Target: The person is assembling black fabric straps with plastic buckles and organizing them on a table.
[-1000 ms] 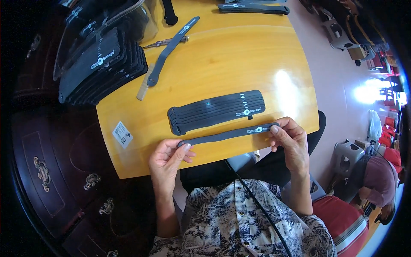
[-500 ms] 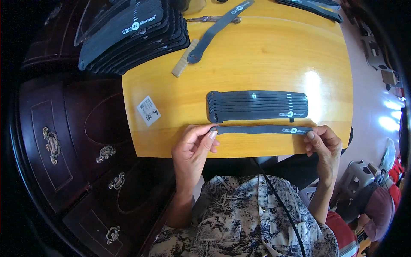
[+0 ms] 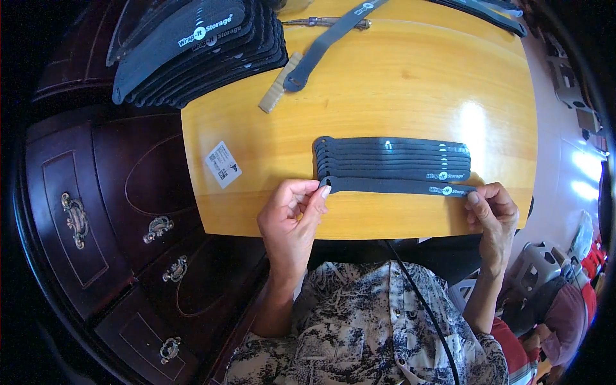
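Note:
Stretched straight between my two hands is a black strap [image 3: 391,186] with white print towards its right end. My left hand [image 3: 292,208] pinches the end with the hole between thumb and fingers. At the other end, my right hand [image 3: 493,208] grips the strap's tip the same way. Just beyond it lies a row of overlapping matching straps [image 3: 391,156], fanned so each edge shows, with their holed ends at the left. The held strap's left end meets the near edge of that row, in line with it.
A tall pile of black strap bundles [image 3: 192,58] stands at the far left of the yellow table [image 3: 385,221]. One loose strap [image 3: 327,45] crosses a screwdriver [image 3: 314,22] and a brown tape strip [image 3: 280,83]. A white label [image 3: 223,164] lies at left; more straps [image 3: 487,16] sit far right.
Both hands have moved the held strap slightly away from me, up against the near edge of the row. Its right end has also shifted a little to the right.

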Tool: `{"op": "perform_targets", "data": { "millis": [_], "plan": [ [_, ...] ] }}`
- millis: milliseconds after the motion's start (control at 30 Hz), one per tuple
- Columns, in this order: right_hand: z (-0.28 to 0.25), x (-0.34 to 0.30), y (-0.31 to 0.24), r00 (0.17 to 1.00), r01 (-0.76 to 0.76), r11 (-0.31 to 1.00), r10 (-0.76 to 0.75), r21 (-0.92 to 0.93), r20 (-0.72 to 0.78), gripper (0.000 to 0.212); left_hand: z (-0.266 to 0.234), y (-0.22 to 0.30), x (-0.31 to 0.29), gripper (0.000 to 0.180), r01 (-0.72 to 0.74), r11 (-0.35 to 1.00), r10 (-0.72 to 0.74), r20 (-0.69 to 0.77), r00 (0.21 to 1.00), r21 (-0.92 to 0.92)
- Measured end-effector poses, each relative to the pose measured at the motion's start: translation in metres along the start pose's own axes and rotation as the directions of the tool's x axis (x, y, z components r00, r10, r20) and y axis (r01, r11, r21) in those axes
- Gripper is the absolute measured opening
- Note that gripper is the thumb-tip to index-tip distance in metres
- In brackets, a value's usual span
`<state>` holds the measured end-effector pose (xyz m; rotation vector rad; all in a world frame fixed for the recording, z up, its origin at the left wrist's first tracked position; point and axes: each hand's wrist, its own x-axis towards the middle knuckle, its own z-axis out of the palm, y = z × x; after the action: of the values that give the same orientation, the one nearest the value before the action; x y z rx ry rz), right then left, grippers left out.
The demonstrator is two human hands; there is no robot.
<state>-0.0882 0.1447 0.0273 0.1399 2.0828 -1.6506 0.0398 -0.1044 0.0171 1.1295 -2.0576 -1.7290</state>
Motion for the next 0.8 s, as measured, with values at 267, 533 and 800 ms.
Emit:
{"op": "perform_targets", "data": {
  "millis": [267,533,800],
  "plan": [
    [0.0003,0.0023,0.0025,1.0,0.005,1.0,-0.005,0.01,0.0,0.011,0.0017,-0.0003,0.0037,0.012,-0.01,1.0,0.01,-0.011,1.0,0.024],
    [0.0006,0.0026,0.0021,1.0,-0.017,1.0,0.017,0.017,-0.014,0.009,0.0031,0.0035,0.006,0.011,0.048,0.999,-0.048,0.008,0.999,0.006],
    [0.0028,0.0024,0.002,1.0,0.019,1.0,-0.019,0.017,-0.012,0.01,0.0,0.0031,0.0072,0.013,0.026,0.999,-0.027,0.026,0.999,0.037]
  ]
}}
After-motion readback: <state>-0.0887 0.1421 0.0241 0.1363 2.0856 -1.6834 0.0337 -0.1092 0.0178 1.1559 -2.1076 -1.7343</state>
